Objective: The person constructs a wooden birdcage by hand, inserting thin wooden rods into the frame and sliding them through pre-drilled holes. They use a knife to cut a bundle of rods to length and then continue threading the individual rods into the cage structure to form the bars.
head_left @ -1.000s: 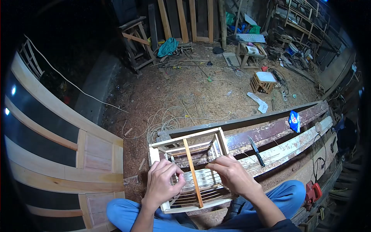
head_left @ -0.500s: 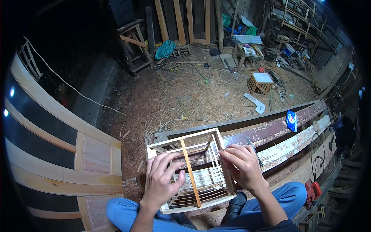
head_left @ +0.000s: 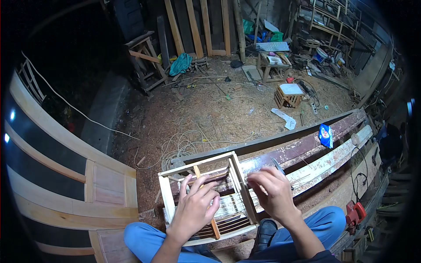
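A small wooden frame [head_left: 166,193] with thin bars rests across the planks between my knees, with an orange-brown wooden strip [head_left: 215,229] lying over its top. My left hand [head_left: 195,210] is over the frame with its fingers apart, the fingertips on the strip and its middle hidden beneath them. Just right of the frame's side rail [head_left: 248,199], my right hand [head_left: 274,193] is raised with thumb and fingers pinched together; I cannot tell what is between them. Partly behind that hand, a knife [head_left: 277,166] lies on the planks.
A blue packet [head_left: 325,136] sits on the maroon plank [head_left: 307,144]. A red power tool [head_left: 355,213] is beside my right knee. Large panelled woodwork [head_left: 109,186] stands at the left. Coiled cord [head_left: 180,147] and a small slatted crate [head_left: 287,96] are on the shaving-covered ground.
My left hand has moved right and onto the wooden strip, whose far end has shifted left. My right hand stays pinched, now slightly off the side rail. The whole view has shifted a little.
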The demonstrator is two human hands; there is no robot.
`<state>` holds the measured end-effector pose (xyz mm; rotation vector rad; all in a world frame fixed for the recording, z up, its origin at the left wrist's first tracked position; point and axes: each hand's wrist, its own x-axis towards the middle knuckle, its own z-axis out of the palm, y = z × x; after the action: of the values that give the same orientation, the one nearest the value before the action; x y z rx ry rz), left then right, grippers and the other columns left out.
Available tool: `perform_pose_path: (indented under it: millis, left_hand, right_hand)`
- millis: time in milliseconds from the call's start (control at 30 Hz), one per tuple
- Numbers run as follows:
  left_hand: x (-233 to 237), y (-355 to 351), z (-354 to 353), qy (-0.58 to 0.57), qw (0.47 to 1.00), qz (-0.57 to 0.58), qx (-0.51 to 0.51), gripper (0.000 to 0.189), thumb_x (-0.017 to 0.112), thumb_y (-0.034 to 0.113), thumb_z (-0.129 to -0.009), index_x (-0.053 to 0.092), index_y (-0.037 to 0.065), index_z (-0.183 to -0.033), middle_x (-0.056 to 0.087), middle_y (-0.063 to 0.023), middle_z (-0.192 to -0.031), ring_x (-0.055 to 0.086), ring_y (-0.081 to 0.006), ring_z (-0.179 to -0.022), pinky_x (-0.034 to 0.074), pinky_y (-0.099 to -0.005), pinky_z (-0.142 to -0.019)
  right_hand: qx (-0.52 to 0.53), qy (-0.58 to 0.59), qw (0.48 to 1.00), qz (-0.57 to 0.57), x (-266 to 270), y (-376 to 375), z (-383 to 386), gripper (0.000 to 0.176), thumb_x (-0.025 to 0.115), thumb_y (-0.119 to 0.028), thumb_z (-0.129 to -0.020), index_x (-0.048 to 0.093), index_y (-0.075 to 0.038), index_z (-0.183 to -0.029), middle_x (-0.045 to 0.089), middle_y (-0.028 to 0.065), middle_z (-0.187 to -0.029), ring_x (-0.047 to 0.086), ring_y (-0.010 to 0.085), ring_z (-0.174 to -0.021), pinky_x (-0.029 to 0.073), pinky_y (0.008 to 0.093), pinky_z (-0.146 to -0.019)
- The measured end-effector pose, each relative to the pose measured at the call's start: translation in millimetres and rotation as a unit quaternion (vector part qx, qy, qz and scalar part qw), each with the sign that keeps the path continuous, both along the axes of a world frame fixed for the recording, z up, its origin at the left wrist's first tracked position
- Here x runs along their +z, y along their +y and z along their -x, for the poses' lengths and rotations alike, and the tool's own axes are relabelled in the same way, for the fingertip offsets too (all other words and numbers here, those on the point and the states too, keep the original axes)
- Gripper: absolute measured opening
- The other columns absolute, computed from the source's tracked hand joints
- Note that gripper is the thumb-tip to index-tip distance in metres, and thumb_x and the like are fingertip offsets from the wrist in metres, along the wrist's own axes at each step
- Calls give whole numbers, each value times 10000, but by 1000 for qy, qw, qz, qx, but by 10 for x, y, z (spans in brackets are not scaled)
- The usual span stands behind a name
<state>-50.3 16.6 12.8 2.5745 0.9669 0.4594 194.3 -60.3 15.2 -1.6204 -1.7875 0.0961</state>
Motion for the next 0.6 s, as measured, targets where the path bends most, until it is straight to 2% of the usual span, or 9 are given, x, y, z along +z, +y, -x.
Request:
perform_pose_path:
  millis: [100,133,267,333,433,467,567,600]
  left_hand:
    - [39,3,17,-14,999,49,3,145,734,185,-971,808,76,-1031,765,-76,-1269,565,-291,-1430,251,-588,-1266]
    - [27,-2,9,-15,999,47,11,138,744,187,-969,809,78,-1024,783,-69,-1191,578,-289,-1411,267,-582,-1254]
    - [49,-39,-47,-2,998,47,31,143,763,204,-965,820,76,-994,798,-71,-1080,603,-283,-1364,291,-573,-1234]
    - [86,-36,-75,-6,999,16,36,164,786,235,-956,830,78,-968,793,-78,-977,665,-252,-1223,321,-546,-1233]
    - [126,-16,-132,20,999,11,41,167,816,253,-924,846,91,-952,799,-56,-950,678,-228,-1171,320,-561,-1210]
    - [124,-1,-149,22,999,-5,35,153,829,240,-910,851,100,-968,798,-49,-925,707,-211,-1070,313,-582,-1230]
    - [164,16,-211,47,999,-3,7,138,821,215,-915,853,98,-981,800,-56,-911,734,-222,-1008,297,-604,-1258]
    - [197,13,-222,69,998,9,-1,164,794,173,-934,840,94,-1070,807,-80,-963,759,-235,-977,305,-596,-1272]
  right_hand:
    - [5,-8,999,-40,13,5,24,197,823,-27,-856,756,-74,-1034,692,67,-893,679,299,-883,546,429,-814]
    - [13,-8,1000,-27,-20,-7,16,203,833,-37,-841,755,-85,-1022,653,60,-887,663,289,-887,531,424,-781]
    - [17,-19,1000,4,-33,-44,45,191,841,-62,-836,750,-89,-1002,656,64,-877,641,270,-835,493,416,-713]
    - [23,-11,1000,11,-47,-57,59,192,840,-60,-839,751,-84,-1007,655,68,-865,645,274,-822,501,417,-711]
    - [31,19,999,38,-107,-73,77,186,818,-80,-867,737,-72,-1033,648,85,-873,649,286,-823,513,424,-724]
    - [34,37,997,62,-130,-73,78,183,799,-100,-892,722,-64,-1054,642,97,-892,650,295,-837,516,430,-740]
    - [45,85,993,67,-150,-58,79,177,788,-84,-904,715,-46,-1061,638,117,-897,660,315,-822,540,443,-727]
    - [53,108,990,76,-148,-60,83,182,776,-67,-917,707,-31,-1081,641,128,-915,685,342,-835,562,452,-725]
